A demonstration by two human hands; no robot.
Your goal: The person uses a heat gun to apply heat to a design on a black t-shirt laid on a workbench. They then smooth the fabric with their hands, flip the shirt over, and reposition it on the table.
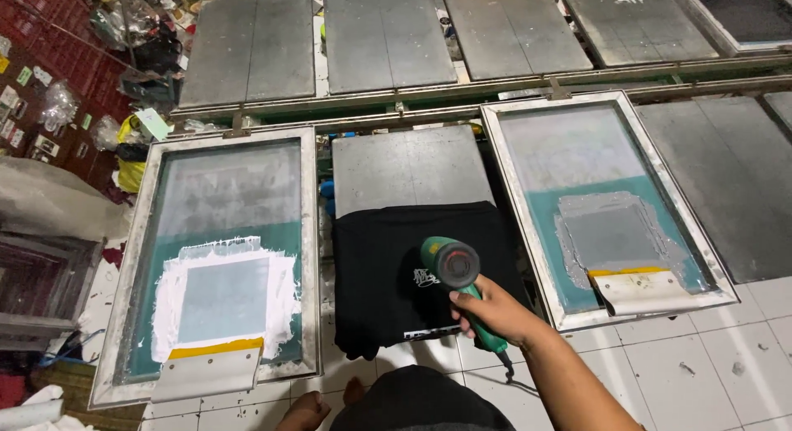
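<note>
the right hand (487,311) grips a green heat gun (456,270) by its handle, nozzle aimed down at the white print (426,277) on a black shirt (396,266) stretched over the middle pallet (408,167). this looks like the drying step. the left hand is out of view. screens (223,258) with squeegees (206,369) lie either side; next likely calls for sweeping the gun evenly, not lingering.

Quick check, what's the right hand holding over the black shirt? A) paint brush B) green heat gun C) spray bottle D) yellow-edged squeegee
B: the right hand grips the handle of a green heat gun, its nozzle end aimed down at the black shirt on the platen; both squeegees lie untouched on the screens at either side.
</note>
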